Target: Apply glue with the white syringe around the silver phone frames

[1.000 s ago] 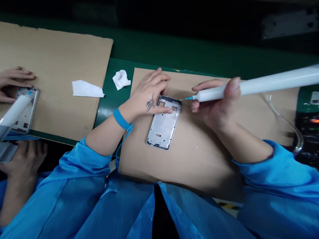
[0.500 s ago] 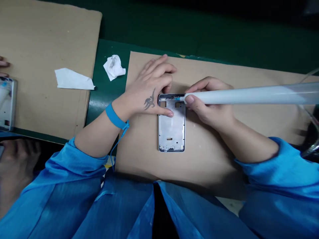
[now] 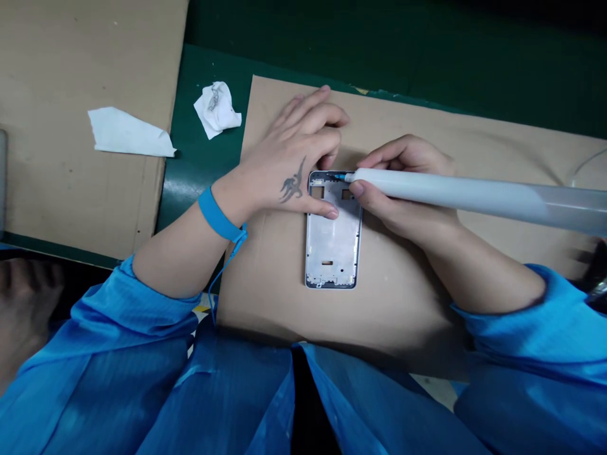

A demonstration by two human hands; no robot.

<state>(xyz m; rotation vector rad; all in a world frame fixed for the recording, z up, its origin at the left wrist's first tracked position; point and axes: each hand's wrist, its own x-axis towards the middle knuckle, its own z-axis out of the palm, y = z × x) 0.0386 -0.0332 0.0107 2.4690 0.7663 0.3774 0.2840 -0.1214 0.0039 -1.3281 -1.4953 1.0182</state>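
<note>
A silver metal phone mid-frame (image 3: 332,246) lies upright on a cardboard sheet (image 3: 265,303), its dark rim and rectangular cut-outs showing. My left hand (image 3: 296,158) holds its top end, with the thumb lying across the frame and the fingers curled above it. My right hand (image 3: 403,189) grips a large white glue syringe (image 3: 450,194) that runs off to the right. The syringe's thin blue tip (image 3: 337,175) sits at the frame's top edge. Part of the frame's top end is hidden by my fingers and the syringe.
A crumpled tissue (image 3: 217,109) lies on the green bench (image 3: 208,170). A flat white paper (image 3: 128,133) rests on a second cardboard sheet (image 3: 85,76) at left. A co-worker's blurred hand (image 3: 23,297) shows at lower left. A clear tube (image 3: 588,165) curves at right.
The frame has turned from tilted to upright. The syringe has swung level, and its tip has moved from beside the frame onto its top edge. The view has shifted.
</note>
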